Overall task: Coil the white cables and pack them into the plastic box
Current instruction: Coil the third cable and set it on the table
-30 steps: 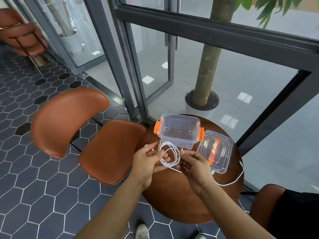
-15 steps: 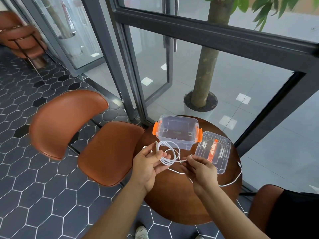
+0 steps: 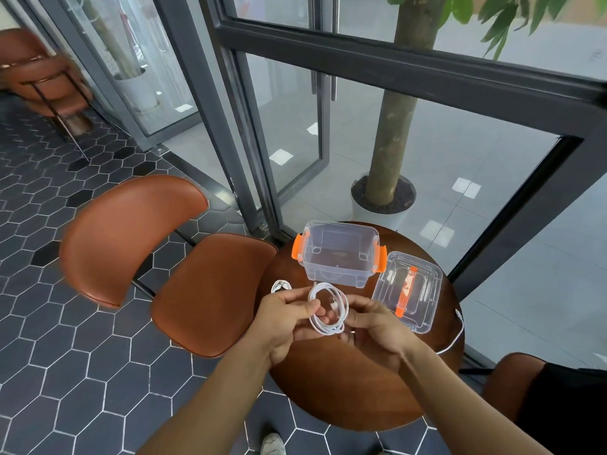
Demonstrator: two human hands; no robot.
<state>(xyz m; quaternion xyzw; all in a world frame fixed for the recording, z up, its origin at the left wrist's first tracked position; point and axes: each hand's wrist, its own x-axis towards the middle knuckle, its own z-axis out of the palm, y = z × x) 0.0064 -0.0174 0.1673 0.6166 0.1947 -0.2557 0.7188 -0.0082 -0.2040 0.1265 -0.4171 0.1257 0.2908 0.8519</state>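
Two bare forearms in view, uncovered from the lower frame edge to the wrists; no sleeves, cuffs or straps seen on either. Left hand [image 3: 289,318] bare, no glove. Right hand [image 3: 377,330] bare, no glove; small dark band-like mark at the base of one finger, possibly a ring, too small to confirm. Well below the left hand, toe of a light-coloured shoe [image 3: 272,444] at the bottom edge. Second foot barely visible beside it, detail unclear.

Brown chair [image 3: 184,257] beside round table [image 3: 361,389]; potted tree [image 3: 391,133] behind glass.
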